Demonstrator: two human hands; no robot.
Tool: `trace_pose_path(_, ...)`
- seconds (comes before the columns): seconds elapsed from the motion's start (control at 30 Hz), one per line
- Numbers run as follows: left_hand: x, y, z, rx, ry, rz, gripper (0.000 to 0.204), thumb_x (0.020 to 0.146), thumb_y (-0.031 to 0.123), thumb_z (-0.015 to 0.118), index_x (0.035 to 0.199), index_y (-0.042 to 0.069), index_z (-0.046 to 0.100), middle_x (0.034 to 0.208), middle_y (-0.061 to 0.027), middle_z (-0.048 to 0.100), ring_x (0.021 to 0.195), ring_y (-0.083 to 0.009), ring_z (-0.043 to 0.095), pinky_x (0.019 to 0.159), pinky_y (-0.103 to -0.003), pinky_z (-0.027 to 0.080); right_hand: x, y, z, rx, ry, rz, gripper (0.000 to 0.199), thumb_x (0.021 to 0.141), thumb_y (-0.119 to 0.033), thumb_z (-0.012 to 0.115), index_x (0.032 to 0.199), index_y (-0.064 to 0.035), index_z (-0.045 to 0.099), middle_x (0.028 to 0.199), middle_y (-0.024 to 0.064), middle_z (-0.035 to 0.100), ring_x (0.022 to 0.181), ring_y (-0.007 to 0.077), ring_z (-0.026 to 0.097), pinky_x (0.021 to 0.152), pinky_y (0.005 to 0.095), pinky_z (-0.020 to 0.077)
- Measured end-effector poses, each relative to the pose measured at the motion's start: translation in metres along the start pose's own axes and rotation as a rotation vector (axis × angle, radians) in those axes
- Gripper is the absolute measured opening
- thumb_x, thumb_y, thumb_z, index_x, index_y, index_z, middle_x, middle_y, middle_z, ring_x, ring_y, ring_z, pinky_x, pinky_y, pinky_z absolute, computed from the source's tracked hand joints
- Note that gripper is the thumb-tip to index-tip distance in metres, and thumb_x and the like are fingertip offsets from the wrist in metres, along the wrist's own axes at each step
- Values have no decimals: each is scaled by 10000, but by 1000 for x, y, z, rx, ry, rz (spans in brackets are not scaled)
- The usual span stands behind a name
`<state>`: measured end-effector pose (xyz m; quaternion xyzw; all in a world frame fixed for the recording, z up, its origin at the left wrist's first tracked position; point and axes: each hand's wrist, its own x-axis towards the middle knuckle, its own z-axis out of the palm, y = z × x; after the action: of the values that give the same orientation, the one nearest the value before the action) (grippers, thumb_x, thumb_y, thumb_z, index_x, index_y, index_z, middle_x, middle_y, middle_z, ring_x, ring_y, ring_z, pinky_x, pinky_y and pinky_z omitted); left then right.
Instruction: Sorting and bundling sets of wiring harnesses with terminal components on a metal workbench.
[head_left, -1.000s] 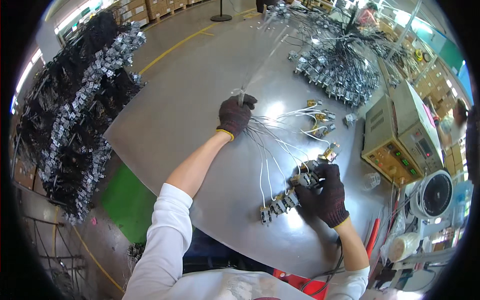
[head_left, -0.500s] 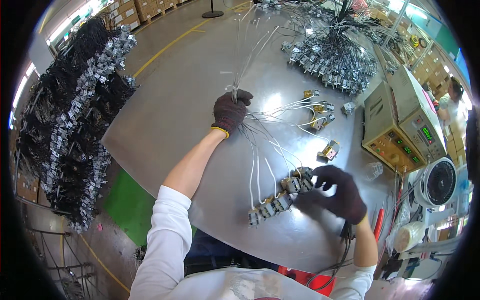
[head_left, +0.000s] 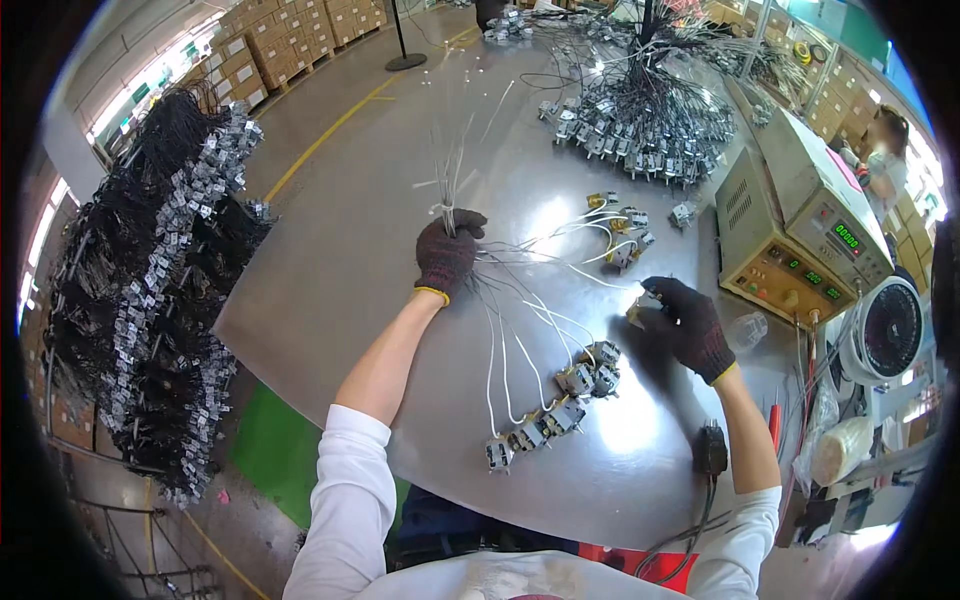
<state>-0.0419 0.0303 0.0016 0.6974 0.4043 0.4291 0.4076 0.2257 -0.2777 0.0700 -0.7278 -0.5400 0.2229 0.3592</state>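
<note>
My left hand (head_left: 447, 255), in a dark knitted glove with a yellow cuff, is closed round a bundle of thin wires (head_left: 452, 190) above the middle of the table. The loose wire ends stand up beyond the fist, and the wires fan out to the right. My right hand (head_left: 690, 328), gloved alike, pinches a small boxy metal part (head_left: 636, 308) at the end of a white wire; the fingers partly cover it. Several like parts (head_left: 540, 425) lie in a row nearer me, and others (head_left: 622, 240) lie farther off.
A test instrument (head_left: 800, 225) with green displays stands at the right, with a round fan-like device (head_left: 888, 330) beside it. A black plug (head_left: 712, 450) on a cable lies near my right forearm. Wired parts (head_left: 650, 140) are heaped at the back; more hang on a rack (head_left: 170, 260) at the left.
My right hand has moved away from the near row, up to the single part beside it, and now has that part between its fingers. The left hand keeps hold of the wires.
</note>
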Motion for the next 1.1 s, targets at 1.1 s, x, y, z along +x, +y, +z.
trace_pose_path(1.1, 12, -18, 4, -158, 7, -19, 291, 879, 17, 563, 1011, 89, 811, 863, -72, 797, 827, -176, 760, 797, -325, 590, 36, -3, -20, -457, 212, -364, 568, 904, -187, 845, 1423, -118, 623, 1104, 153, 740, 969, 347, 745, 831, 438, 594)
